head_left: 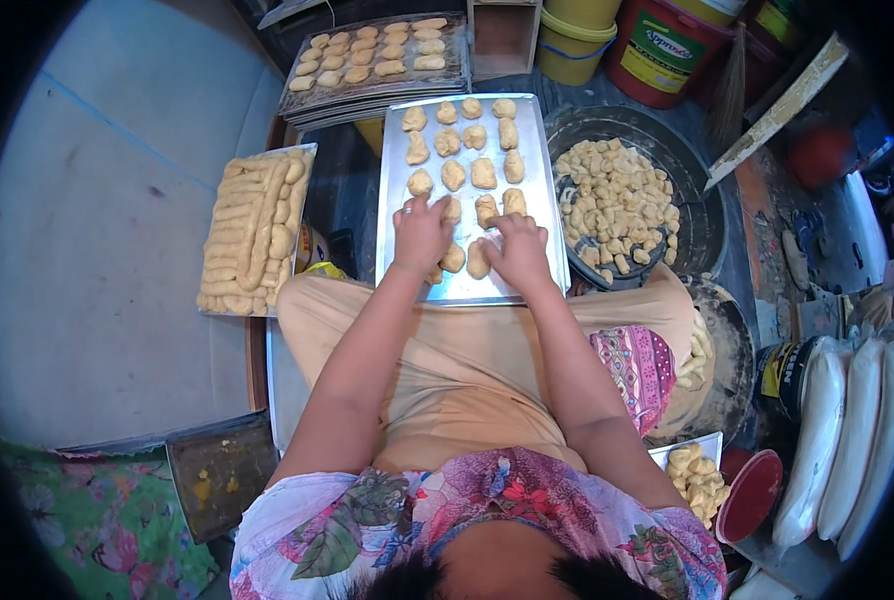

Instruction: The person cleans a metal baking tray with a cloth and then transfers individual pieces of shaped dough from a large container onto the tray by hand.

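Note:
A shiny metal baking tray [391,130] lies across my lap, with small dough pieces set out on it in rows. My left hand [424,235] is over its left side, fingers curled against a dough piece [453,210]; another piece [452,258] sits close to the thumb. From the right, my right hand [519,250] reaches in with bent fingers at a lower dough piece [478,260]. Just above those fingertips is one more dough piece [486,209]. The fingers partly cover the pieces they touch.
To the right, a wide black basin [702,215] holds a heap of cut dough. A tray of long dough rolls [252,225] is on the left. Stacked trays [457,75] carry flattened pieces at the back left, with buckets [657,50] behind right. A wooden stick [777,110] leans beyond the basin.

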Action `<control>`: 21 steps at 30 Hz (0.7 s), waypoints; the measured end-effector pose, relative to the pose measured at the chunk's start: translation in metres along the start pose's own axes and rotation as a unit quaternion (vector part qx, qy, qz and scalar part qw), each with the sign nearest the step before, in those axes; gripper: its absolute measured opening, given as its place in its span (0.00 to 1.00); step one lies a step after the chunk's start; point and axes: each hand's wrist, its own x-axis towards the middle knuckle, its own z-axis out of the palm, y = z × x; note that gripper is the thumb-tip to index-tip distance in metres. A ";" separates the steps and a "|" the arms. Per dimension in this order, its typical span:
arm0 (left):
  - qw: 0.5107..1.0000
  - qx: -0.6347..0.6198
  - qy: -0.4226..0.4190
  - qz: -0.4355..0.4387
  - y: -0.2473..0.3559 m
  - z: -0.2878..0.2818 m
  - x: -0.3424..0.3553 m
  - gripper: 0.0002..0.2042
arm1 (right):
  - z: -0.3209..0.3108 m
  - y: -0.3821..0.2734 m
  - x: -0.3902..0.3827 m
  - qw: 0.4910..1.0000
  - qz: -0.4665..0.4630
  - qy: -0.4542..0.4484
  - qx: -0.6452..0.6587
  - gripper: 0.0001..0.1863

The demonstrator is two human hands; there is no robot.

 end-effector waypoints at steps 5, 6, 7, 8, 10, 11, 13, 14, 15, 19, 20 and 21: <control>0.971 -0.074 -0.146 -0.177 0.001 -0.041 -0.026 0.24 | 0.021 0.014 0.004 0.993 0.014 0.066 -0.102 0.23; 0.951 -0.118 -0.192 -0.212 0.001 -0.045 -0.033 0.26 | 0.025 0.014 0.004 0.989 0.030 0.075 -0.125 0.24; 0.950 -0.143 -0.186 -0.208 -0.002 -0.040 -0.041 0.28 | 0.028 0.014 0.004 0.987 0.032 0.070 -0.139 0.26; 0.950 -0.142 -0.184 -0.210 -0.005 -0.036 -0.047 0.28 | 0.032 0.013 0.005 0.988 0.029 0.069 -0.137 0.26; 0.961 -0.154 -0.155 -0.167 -0.008 -0.032 -0.054 0.27 | 0.036 0.013 0.006 0.981 0.037 0.103 -0.158 0.23; 0.957 -0.170 -0.144 -0.184 -0.008 -0.031 -0.054 0.25 | 0.036 0.014 0.007 0.981 0.035 0.103 -0.158 0.23; 0.959 -0.169 -0.130 -0.185 -0.011 -0.030 -0.054 0.24 | 0.036 0.014 0.009 0.983 0.044 0.105 -0.144 0.19; 0.961 -0.167 -0.117 -0.185 -0.013 -0.029 -0.054 0.24 | 0.035 0.013 0.009 0.983 0.042 0.105 -0.144 0.19; 0.961 -0.167 -0.115 -0.186 -0.014 -0.028 -0.055 0.24 | 0.035 0.012 0.010 0.984 0.048 0.094 -0.141 0.17; 0.978 -0.128 -0.087 -0.142 -0.008 -0.032 -0.054 0.23 | 0.031 0.008 0.009 0.988 0.048 0.081 -0.120 0.14; 0.984 -0.110 -0.068 -0.120 -0.002 -0.034 -0.052 0.22 | 0.031 0.007 0.009 0.988 0.047 0.081 -0.120 0.14; 0.984 -0.110 -0.067 -0.120 0.004 -0.033 -0.051 0.22 | 0.031 0.007 0.009 0.988 0.046 0.085 -0.119 0.14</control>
